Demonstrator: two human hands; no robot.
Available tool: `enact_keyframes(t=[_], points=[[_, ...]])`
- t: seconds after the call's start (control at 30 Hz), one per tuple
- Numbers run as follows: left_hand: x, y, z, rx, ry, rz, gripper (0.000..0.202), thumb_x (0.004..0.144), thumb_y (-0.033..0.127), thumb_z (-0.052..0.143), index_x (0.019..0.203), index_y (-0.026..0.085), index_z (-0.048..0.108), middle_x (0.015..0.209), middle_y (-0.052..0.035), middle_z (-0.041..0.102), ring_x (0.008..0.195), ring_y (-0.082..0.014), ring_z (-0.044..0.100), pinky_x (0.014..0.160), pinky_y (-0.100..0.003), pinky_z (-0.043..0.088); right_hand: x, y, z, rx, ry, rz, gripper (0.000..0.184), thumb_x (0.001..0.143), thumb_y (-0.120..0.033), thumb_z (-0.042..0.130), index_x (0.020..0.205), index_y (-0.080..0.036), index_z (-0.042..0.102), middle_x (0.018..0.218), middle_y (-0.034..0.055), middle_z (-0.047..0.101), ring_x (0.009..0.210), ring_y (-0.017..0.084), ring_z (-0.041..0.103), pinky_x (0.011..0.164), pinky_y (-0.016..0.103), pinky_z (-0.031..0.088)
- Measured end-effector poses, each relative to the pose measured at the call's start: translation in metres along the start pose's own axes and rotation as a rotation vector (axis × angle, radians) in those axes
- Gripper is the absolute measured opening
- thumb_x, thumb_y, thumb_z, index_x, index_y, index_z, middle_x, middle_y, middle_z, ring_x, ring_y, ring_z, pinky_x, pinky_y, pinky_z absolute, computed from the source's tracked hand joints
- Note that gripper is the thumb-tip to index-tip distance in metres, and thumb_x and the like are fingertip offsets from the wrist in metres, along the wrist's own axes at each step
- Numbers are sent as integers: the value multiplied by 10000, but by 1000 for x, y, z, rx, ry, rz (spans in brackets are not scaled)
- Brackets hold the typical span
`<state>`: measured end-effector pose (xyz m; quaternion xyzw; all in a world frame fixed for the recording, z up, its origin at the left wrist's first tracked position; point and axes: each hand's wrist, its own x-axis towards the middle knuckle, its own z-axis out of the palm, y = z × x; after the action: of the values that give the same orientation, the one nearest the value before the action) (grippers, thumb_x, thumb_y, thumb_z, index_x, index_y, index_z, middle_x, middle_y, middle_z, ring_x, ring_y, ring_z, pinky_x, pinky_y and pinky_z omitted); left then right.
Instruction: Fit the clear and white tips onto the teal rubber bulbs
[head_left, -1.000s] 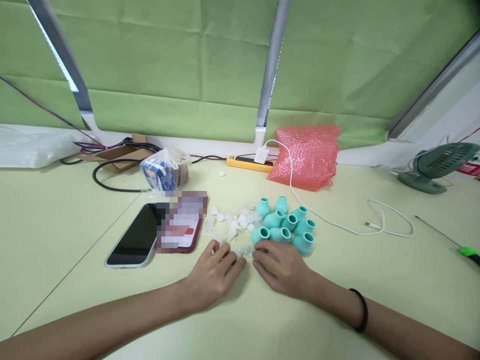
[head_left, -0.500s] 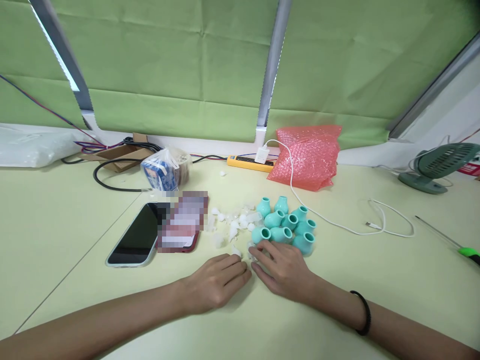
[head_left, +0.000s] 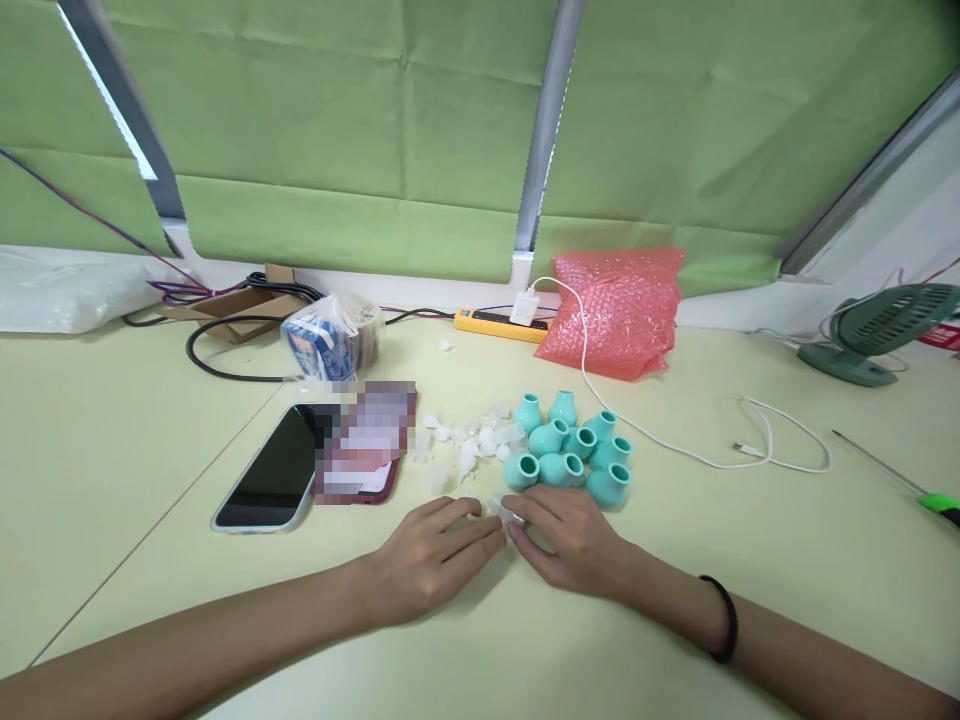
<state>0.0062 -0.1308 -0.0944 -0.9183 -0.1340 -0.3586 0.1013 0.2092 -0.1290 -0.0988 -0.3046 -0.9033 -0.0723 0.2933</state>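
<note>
A small clear piece (head_left: 501, 508) is pinched between the fingertips of the left hand (head_left: 431, 556) and right hand (head_left: 571, 538), both loosely curled, low over the table (head_left: 750, 560), just before the teal caps (head_left: 574, 453). Piece shape is hard to make out; phone (head_left: 369, 442) blurred.

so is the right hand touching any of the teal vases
Apart. The head view shows a strip of bare table between the right hand and the nearest teal vases; its fingers meet a small clear piece instead.
</note>
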Motion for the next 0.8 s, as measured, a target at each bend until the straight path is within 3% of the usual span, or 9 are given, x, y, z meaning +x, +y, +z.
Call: enact_keyframes(t=[0.17,0.3,0.53,0.8], points=[[6,-1,0,-24,110,-153,132,712,71,588,835,106,556,766,-26,656,720,-166,533,593,-275,502,1,-3,-5,116,-65,-12,152,807,-156,419,953,-137,458,767,41,608,660,148,555,542,253,392],[9,-2,2,-99,110,-243,65,750,112,557,814,118,560,619,-22,628,696,-154,557,575,-244,500,1,-6,-7,119,-101,-20,145,840,-178,359,939,-131,454,754,51,602,660,149,554,559,256,397],[8,-4,3,-181,84,-271,92,752,130,552,842,111,565,595,-42,604,694,-164,572,512,-221,486,3,-5,-7,235,-168,48,147,848,-261,379,812,-152,471,683,21,573,603,123,532,533,231,381],[10,-3,1,-183,95,-233,78,758,136,548,831,111,559,615,-44,608,686,-161,574,525,-225,492,2,-3,-6,242,-227,75,190,853,-292,378,918,-140,472,722,39,581,637,141,532,564,253,391]])
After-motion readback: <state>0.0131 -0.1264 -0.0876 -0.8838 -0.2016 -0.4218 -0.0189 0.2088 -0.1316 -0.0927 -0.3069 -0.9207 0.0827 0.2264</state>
